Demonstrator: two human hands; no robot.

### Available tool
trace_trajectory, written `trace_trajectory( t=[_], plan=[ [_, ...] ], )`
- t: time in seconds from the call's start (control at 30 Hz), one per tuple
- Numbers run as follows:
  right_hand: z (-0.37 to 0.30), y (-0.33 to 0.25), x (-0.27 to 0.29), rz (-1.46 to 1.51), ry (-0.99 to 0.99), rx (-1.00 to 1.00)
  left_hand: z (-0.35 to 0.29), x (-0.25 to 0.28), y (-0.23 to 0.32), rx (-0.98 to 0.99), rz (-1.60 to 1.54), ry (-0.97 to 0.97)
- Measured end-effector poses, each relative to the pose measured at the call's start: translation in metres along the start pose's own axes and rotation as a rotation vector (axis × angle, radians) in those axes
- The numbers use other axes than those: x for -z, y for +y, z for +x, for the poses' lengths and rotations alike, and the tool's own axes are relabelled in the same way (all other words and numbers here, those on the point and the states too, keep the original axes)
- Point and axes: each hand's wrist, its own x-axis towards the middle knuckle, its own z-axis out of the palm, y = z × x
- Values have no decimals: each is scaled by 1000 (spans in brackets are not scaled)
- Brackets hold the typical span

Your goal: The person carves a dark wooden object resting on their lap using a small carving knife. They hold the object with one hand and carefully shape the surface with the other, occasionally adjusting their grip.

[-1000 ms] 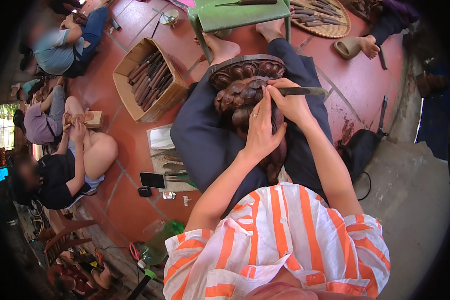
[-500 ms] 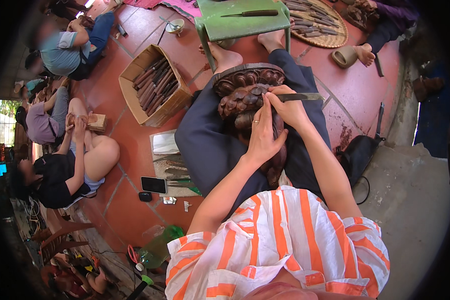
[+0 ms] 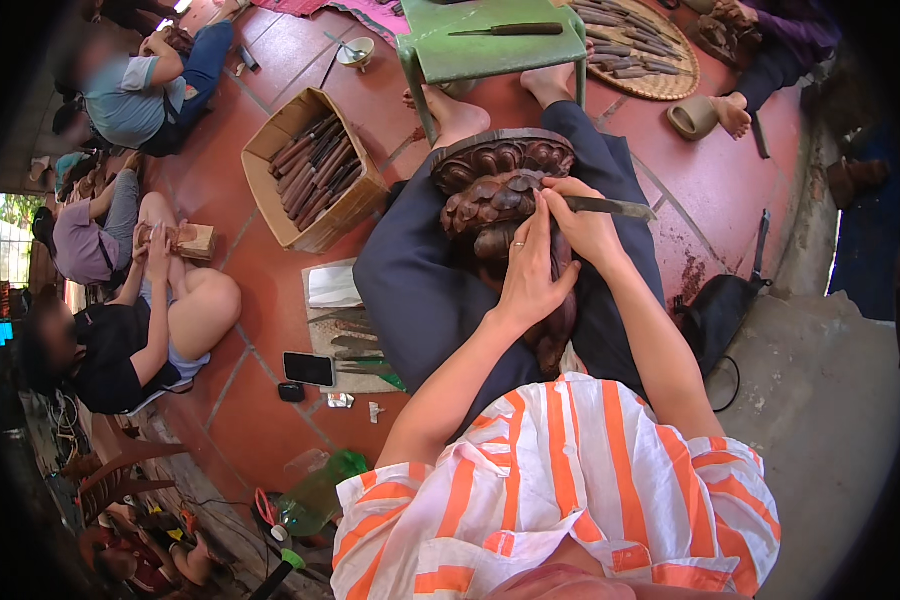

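Between my knees leans a dark brown wood carving [image 3: 490,212], cut with rows of rounded petals or scales and a flared top. My right hand [image 3: 587,228] grips a slim carving tool [image 3: 615,207] like a pen; its far end sticks out to the right. The working tip is hidden by my fingers. My left hand [image 3: 532,270], with a ring on one finger, clasps the carving. Its long fingers lie together beside the tool's tip, and its thumb lies apart on the right. Ahead, on a green stool [image 3: 440,60], rests a dark-handled knife [image 3: 508,29].
A cardboard box [image 3: 267,205] of wooden-handled tools stands left; a round woven tray [image 3: 682,82] of more tools lies ahead right. By my left leg are a phone [image 3: 308,369] and loose blades [image 3: 360,348] on a cloth. Several people sit at left; another sits far right.
The outer end of the carving tool has dipped and swung slightly right. My right hand has turned a little with it. My left hand stays on the carving.
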Motion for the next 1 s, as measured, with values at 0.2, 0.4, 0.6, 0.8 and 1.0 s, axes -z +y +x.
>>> trace_trajectory(
  t=[0.2,0.4,0.6,0.8,1.0],
  plan=[
    [6,-4,0,-174,-42,15,2,2,-4,-19,14,29],
    [1,-2,4,-76,-12,-102,5,1,-3,39,-48,-48],
    [-1,-2,5,-37,-70,-34,0,5,2,3,-49,14],
    [16,5,9,-122,-104,-9,4,6,1,-22,-91,80],
    [12,-11,6,-166,-132,-44,1,5,-2,24,-55,58]
  ],
)
